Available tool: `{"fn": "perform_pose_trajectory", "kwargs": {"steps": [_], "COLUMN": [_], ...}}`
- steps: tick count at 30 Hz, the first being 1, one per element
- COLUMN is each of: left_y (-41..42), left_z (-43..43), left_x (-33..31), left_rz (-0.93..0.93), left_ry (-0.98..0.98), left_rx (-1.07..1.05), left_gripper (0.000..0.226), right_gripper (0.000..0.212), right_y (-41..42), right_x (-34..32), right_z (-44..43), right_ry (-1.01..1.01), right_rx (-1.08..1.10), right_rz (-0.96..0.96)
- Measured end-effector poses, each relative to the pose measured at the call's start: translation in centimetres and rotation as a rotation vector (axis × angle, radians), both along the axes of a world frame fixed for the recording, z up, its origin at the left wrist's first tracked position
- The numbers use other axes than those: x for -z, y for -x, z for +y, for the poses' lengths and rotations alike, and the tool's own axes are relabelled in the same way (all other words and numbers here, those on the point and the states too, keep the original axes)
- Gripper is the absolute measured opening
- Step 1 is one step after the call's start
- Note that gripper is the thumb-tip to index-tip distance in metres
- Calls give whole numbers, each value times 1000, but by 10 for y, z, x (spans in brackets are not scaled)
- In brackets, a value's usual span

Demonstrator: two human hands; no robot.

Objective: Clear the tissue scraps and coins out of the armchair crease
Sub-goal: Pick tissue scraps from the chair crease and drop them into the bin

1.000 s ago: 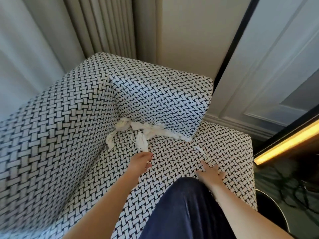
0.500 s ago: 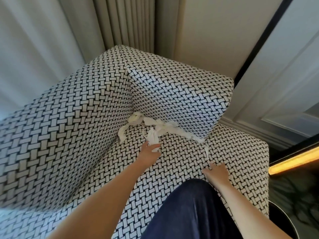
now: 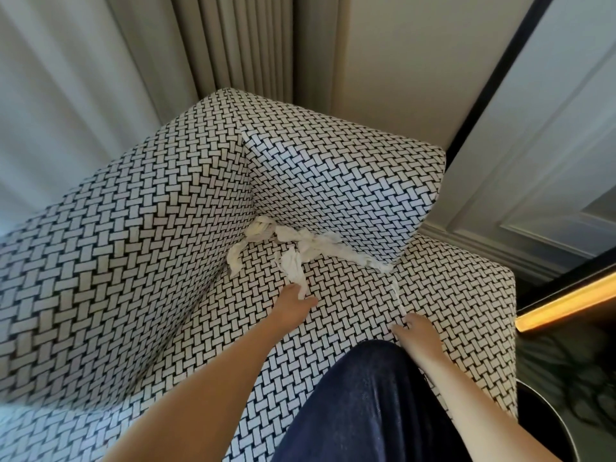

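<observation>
White tissue scraps (image 3: 313, 243) lie bunched along the crease where the seat of the black-and-white woven armchair (image 3: 140, 248) meets its back and arm. One longer scrap (image 3: 294, 269) hangs down onto the seat, and my left hand (image 3: 295, 303) pinches its lower end between thumb and fingers. A thin tissue strip (image 3: 397, 295) lies on the seat further right; my right hand (image 3: 415, 331) touches its near end with the fingertips. No coins show.
My knee in dark blue cloth (image 3: 366, 405) rests on the seat front. Curtains (image 3: 233, 45) hang behind the chair. A panelled wall (image 3: 546, 181) and a lit strip (image 3: 566, 300) are at the right, a dark round object (image 3: 540, 425) by the seat's right edge.
My left hand moved forward to the hanging scrap and closed on its end. My right hand slid up to the thin strip's near end. The view tilted down and to the left.
</observation>
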State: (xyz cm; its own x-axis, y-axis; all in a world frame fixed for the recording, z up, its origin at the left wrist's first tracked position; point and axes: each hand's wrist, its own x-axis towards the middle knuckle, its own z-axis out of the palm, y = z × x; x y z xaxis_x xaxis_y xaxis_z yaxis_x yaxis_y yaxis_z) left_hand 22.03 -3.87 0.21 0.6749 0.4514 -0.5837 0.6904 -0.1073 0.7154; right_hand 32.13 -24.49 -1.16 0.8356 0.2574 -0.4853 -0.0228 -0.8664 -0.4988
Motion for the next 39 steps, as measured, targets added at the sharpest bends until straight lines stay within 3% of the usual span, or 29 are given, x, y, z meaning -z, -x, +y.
{"fn": "perform_pose_trajectory", "kwargs": {"steps": [10, 19, 30, 39], "left_y": [13, 2, -26, -40], "left_z": [-37, -60, -132, -221], "left_x": [-16, -59, -94, -109], "left_rz": [-119, -297, -407, -355], "left_ry": [35, -1, 99, 161], "left_rx": [20, 127, 250, 475], "left_gripper": [49, 37, 30, 31], "right_gripper": [41, 39, 37, 21], "right_y": [12, 15, 14, 17], "right_x": [-28, -64, -101, -104], "right_z": [7, 4, -66, -157], "right_ry": [-305, -574, -640, -575], "right_rx": [15, 16, 85, 167], "right_rz": [-124, -108, -263, -314]}}
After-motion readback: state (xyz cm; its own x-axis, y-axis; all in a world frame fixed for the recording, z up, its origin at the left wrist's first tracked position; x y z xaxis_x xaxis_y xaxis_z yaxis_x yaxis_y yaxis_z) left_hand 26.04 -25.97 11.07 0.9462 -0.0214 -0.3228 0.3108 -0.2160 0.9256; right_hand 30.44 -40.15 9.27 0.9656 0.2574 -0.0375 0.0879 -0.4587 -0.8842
